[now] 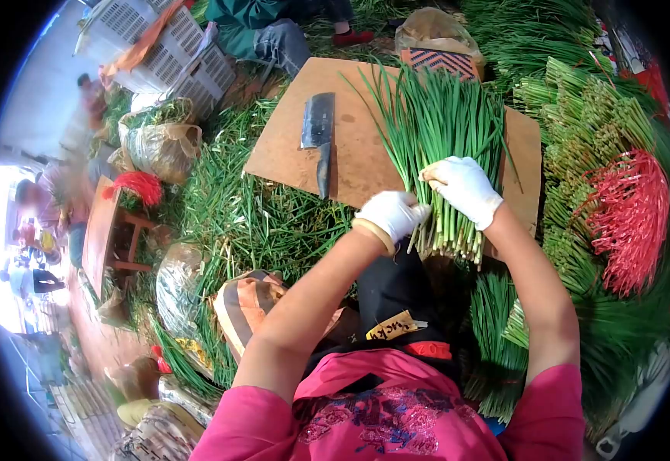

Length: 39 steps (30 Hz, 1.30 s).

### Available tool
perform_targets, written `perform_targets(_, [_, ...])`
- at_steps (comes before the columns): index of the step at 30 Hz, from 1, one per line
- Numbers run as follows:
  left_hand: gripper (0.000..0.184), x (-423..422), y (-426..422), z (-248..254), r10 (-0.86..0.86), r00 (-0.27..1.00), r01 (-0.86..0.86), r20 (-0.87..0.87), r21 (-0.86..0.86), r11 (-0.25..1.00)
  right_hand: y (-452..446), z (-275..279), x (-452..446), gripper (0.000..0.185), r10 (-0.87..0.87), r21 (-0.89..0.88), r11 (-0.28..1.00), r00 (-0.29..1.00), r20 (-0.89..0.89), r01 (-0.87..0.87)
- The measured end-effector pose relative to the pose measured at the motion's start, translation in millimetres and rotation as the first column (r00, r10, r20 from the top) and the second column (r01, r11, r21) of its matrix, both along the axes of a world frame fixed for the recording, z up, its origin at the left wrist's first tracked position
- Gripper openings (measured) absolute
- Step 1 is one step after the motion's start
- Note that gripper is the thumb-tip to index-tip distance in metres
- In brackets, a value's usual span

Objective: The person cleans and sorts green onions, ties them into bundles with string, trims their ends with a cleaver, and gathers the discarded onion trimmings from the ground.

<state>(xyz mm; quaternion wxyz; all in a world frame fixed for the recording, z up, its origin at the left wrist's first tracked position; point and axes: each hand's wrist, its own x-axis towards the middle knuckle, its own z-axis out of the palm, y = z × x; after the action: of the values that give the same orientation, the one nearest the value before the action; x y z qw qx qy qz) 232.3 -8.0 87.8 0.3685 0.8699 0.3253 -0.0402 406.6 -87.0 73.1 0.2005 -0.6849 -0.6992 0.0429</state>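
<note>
A thick bunch of green chives (450, 123) lies over a brown board (366, 157), its pale stem ends towards my body. My right hand (464, 188), in a white glove, is closed over the stalks from above. At the left side of the stems, my left hand (393, 215) is gloved too, with its fingers curled and pinched against the outer stalks. A cleaver (318, 123) with a dark handle rests flat on the board, left of the bunch and touched by neither hand.
Red ties (631, 223) lie on stacked chive bundles (558, 146) at the right. Loose trimmings (273, 223) cover the floor at the left. White crates (174, 54), a wooden stool (108, 230) and other people stand further off. A woven-topped seat (439, 63) is beyond the board.
</note>
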Motion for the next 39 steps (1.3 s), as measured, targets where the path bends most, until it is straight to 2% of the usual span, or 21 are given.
perform_targets(1, [0.042,0,12,2,0.081,0.997,-0.081,-0.016,-0.050,0.995,-4,0,1,0.016,-0.017,0.041,0.999,0.998,-0.060,0.020])
perform_targets(2, [0.042,4,26,-16,0.068,0.998,-0.068,0.002,0.096,0.993,-6,-8,4,0.014,0.028,0.116,0.993,0.996,-0.087,-0.018])
perform_targets(5, [0.038,17,46,-28,0.075,0.997,-0.074,0.004,0.206,0.976,-6,-15,0,0.014,-0.028,0.189,0.979,0.976,-0.214,0.070])
perform_targets(6, [0.039,23,49,-27,0.113,0.994,-0.111,-0.006,0.127,0.986,-7,-18,1,0.028,-0.036,0.190,0.979,0.986,-0.166,0.068])
perform_targets(9, [0.044,41,54,-24,0.202,0.978,-0.206,-0.048,-0.108,0.973,-12,-22,-1,0.045,-0.068,0.304,0.943,0.973,-0.222,0.135])
perform_targets(10, [0.046,47,56,-23,0.220,0.974,-0.227,-0.060,-0.183,0.956,-11,-28,3,0.063,-0.102,0.257,0.956,0.981,-0.165,0.142])
perform_targets(13, [0.042,64,55,-27,0.332,0.943,-0.316,-0.032,-0.409,0.856,-13,-22,-2,0.072,-0.223,0.146,0.958,0.961,-0.163,0.247])
perform_targets(15, [0.040,74,51,-34,0.405,0.913,-0.366,-0.039,-0.514,0.775,-12,-29,0,0.081,-0.217,0.160,0.959,0.969,-0.115,0.234])
perform_targets(17, [0.032,76,45,-33,0.457,0.889,-0.382,0.002,-0.547,0.745,-12,-28,1,0.077,-0.226,0.135,0.962,0.969,-0.096,0.237])
perform_targets(19, [0.027,72,41,-35,0.499,0.864,-0.379,0.074,-0.557,0.739,-12,-27,2,0.061,-0.170,0.215,0.961,0.985,-0.036,0.173])
perform_targets(20, [0.016,65,36,-41,0.563,0.807,-0.340,0.178,-0.639,0.690,-12,-27,2,0.054,-0.143,0.254,0.957,0.990,-0.006,0.140])
perform_targets(24, [0.009,39,31,-34,0.638,0.703,-0.297,0.314,-0.685,0.665,-8,-20,-4,0.017,-0.114,0.244,0.965,0.990,0.080,0.092])
perform_targets(27, [0.008,28,14,-12,0.676,0.537,-0.089,0.505,-0.762,0.641,-7,-28,-1,0.018,-0.105,0.280,0.957,0.991,0.080,0.078])
perform_targets(29, [0.007,9,-9,20,0.601,0.433,0.065,0.672,-0.689,0.722,-7,-22,-3,0.016,-0.084,0.280,0.958,0.993,0.086,0.057])
perform_targets(31, [0.006,-16,-28,56,0.567,0.354,0.081,0.744,-0.628,0.774,-6,-22,-3,0.014,-0.095,0.191,0.977,0.995,0.005,0.092])
perform_targets(33, [0.005,-45,-34,71,0.540,0.346,0.023,0.768,-0.582,0.813,-3,-34,1,0.011,-0.063,0.268,0.962,0.997,0.040,0.050])
perform_targets(34, [0.004,-59,-30,65,0.435,0.409,0.118,0.802,-0.519,0.847,-4,-29,-2,0.012,-0.068,0.234,0.971,0.996,0.062,0.051])
perform_targets(35, [0.012,-72,-21,66,0.094,0.692,0.143,0.716,-0.264,0.954,-5,-23,-4,0.012,-0.072,0.202,0.978,0.994,0.086,0.053])
perform_targets(37, [0.022,-70,-13,42,-0.200,0.933,0.192,0.298,0.056,0.980,-6,-25,-4,0.013,-0.054,0.241,0.970,0.993,0.106,0.027])
perform_targets(38, [0.028,-67,-14,30,-0.154,0.951,0.131,0.267,0.100,0.986,-5,-27,-4,0.014,-0.057,0.239,0.971,0.991,0.117,0.028])
perform_targets(39, [0.029,-58,-10,28,-0.093,0.989,0.088,0.117,0.049,0.995,-3,-27,-5,0.014,-0.060,0.240,0.970,0.990,0.131,0.027])
